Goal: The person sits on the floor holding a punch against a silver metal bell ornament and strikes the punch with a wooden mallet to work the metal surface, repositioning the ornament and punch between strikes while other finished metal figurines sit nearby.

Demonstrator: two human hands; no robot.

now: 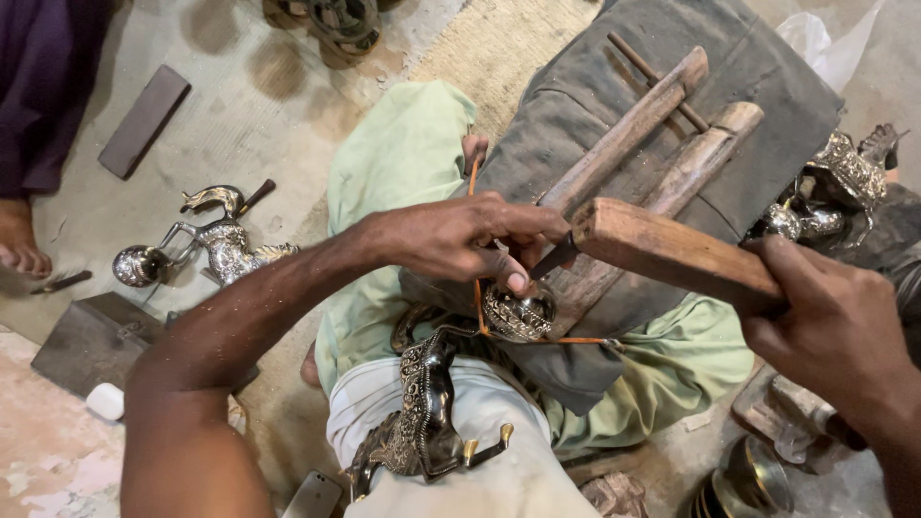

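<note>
Left hand point(460, 235) pinches a thin dark chisel point(554, 259) between thumb and fingers point(515, 280), its tip set on the engraved round end of a dark metal horse figure point(432, 412) lying across the lap; an orange cord point(477, 288) loops round that end. Right hand point(835, 317), fingers wrapped tight, grips a wooden mallet point(672, 251) whose head sits just beside the chisel's top. Behind: two wooden sticks point(662, 134) on a grey cloth pad point(767, 105); another silver horse figure point(216, 245) on the floor to the left.
</note>
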